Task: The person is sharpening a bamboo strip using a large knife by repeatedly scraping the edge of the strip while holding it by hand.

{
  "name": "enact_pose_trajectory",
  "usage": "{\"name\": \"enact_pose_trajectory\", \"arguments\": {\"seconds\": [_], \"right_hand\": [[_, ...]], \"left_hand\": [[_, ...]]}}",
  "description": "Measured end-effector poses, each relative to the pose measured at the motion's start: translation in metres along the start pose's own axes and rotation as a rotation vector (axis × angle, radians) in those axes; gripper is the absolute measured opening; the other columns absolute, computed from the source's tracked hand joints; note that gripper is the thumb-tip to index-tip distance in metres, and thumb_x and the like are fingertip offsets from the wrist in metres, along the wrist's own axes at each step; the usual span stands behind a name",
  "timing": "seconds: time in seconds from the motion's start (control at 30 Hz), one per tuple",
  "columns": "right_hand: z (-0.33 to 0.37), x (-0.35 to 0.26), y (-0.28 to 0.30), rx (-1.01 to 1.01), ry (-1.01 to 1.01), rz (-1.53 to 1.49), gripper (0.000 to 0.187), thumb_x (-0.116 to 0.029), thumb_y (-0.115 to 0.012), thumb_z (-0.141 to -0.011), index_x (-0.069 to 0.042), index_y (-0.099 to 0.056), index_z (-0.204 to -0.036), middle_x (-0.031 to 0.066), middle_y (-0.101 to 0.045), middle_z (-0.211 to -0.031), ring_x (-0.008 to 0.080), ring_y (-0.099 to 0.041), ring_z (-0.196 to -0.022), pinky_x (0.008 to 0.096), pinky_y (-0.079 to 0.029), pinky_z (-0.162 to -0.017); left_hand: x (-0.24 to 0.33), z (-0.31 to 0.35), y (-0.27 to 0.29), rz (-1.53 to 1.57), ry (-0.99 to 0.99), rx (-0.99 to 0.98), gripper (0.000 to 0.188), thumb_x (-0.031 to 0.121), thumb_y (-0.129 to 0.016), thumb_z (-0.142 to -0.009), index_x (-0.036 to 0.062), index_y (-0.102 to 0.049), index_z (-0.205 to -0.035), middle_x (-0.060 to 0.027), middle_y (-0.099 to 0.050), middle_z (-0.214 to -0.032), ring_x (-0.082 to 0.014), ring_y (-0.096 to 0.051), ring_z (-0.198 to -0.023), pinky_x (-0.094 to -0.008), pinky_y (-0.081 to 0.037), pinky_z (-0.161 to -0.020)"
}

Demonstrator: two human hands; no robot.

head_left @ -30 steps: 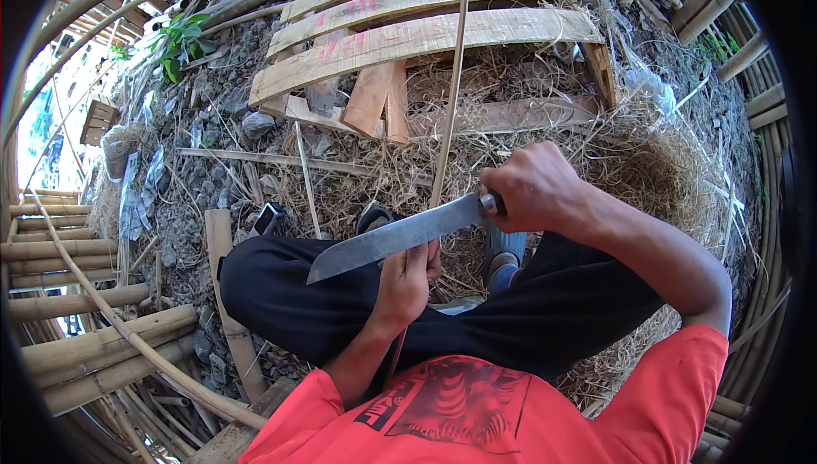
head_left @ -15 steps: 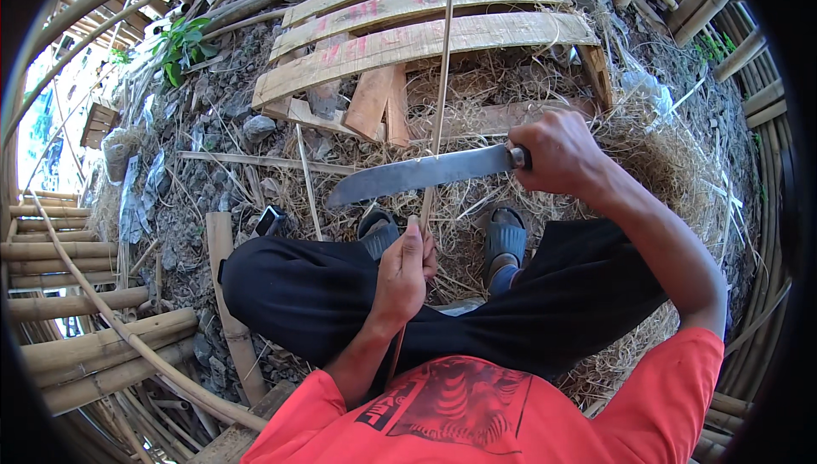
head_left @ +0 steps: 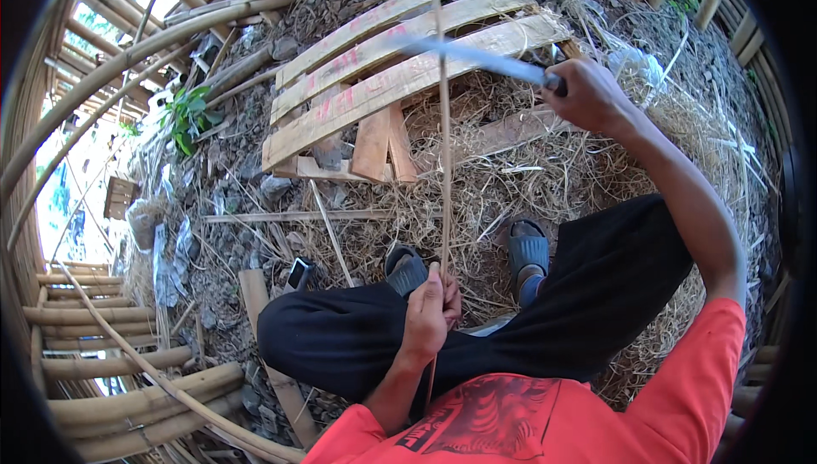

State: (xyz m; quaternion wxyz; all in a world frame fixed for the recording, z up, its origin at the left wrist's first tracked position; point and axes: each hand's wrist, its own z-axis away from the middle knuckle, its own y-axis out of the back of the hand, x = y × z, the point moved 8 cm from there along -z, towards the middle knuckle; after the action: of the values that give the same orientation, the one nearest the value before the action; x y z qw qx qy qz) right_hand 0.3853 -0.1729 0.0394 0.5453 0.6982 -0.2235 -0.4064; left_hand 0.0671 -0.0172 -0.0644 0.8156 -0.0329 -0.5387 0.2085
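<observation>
A long thin bamboo strip [head_left: 445, 166] runs upright through the middle, its far end over the wooden pallet. My left hand [head_left: 430, 311] is closed round its lower part, thumb along the strip, and a short length passes below the hand toward my shirt. My right hand [head_left: 589, 94] grips the dark handle of a large knife [head_left: 494, 59], whose blade is smeared by motion. That blade points left and crosses the strip near its far end; whether it touches, I cannot tell. Curled shavings [head_left: 502, 179] lie on the ground below.
A slatted wooden pallet [head_left: 340, 90] stands ahead, with wood offcuts under it. Bamboo poles [head_left: 145, 396] line the left side. My sandalled feet [head_left: 529, 251] rest among shavings. A small black device [head_left: 299, 273] lies beside my left knee, and a green plant [head_left: 189, 118] grows at far left.
My right hand has moved the knife away from me, along the strip toward its far end. The left hand keeps its hold. The whole view has shifted and tilted slightly.
</observation>
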Motion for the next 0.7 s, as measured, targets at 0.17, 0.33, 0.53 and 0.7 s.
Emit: {"name": "enact_pose_trajectory", "arguments": {"seconds": [0.17, 0.33, 0.53, 0.7], "right_hand": [[0.044, -0.076, -0.041, -0.303, 0.334, 0.155, 0.011, -0.024, -0.068, -0.078, -0.014, -0.073, -0.079, 0.0079, -0.068, -0.068, 0.0295, -0.070, -0.069, 0.0440, -0.056, -0.064], [0.077, -0.121, -0.061, -0.348, 0.632, 0.093, 0.016, -0.026, -0.072, -0.066, -0.012, -0.065, -0.069, 0.0068, -0.059, -0.055, 0.0308, -0.063, -0.052, 0.0435, -0.048, -0.049], [0.045, -0.085, -0.040, -0.356, 0.404, 0.178, 0.014, -0.022, -0.070, -0.070, -0.009, -0.073, -0.071, 0.0134, -0.067, -0.064, 0.0315, -0.068, -0.062, 0.0435, -0.055, -0.058], [0.000, -0.021, 0.003, 0.020, 0.159, 0.032, 0.009, -0.018, -0.069, -0.072, -0.010, -0.071, -0.073, 0.0095, -0.060, -0.057, 0.0279, -0.061, -0.051, 0.0425, -0.049, -0.050]], "left_hand": [[-0.001, -0.010, -0.001, 0.075, 0.050, -0.022, 0.049, 0.049, -0.025, -0.109, 0.0117, -0.039, -0.080, 0.0027, -0.032, -0.053, -0.0055, -0.024, -0.042, -0.0225, -0.021, -0.037], [0.000, -0.006, -0.012, 0.095, 0.046, -0.080, 0.049, 0.051, -0.025, -0.108, 0.0121, -0.037, -0.080, 0.0029, -0.029, -0.052, -0.0063, -0.022, -0.042, -0.0233, -0.019, -0.037], [0.009, -0.012, -0.009, 0.062, 0.016, -0.012, 0.049, 0.051, -0.024, -0.108, 0.0124, -0.036, -0.080, 0.0033, -0.027, -0.052, -0.0060, -0.020, -0.042, -0.0232, -0.019, -0.037], [0.011, -0.003, -0.011, 0.101, -0.007, -0.045, 0.049, 0.052, -0.024, -0.107, 0.0122, -0.036, -0.081, 0.0035, -0.026, -0.052, -0.0060, -0.020, -0.042, -0.0232, -0.019, -0.036]]}}
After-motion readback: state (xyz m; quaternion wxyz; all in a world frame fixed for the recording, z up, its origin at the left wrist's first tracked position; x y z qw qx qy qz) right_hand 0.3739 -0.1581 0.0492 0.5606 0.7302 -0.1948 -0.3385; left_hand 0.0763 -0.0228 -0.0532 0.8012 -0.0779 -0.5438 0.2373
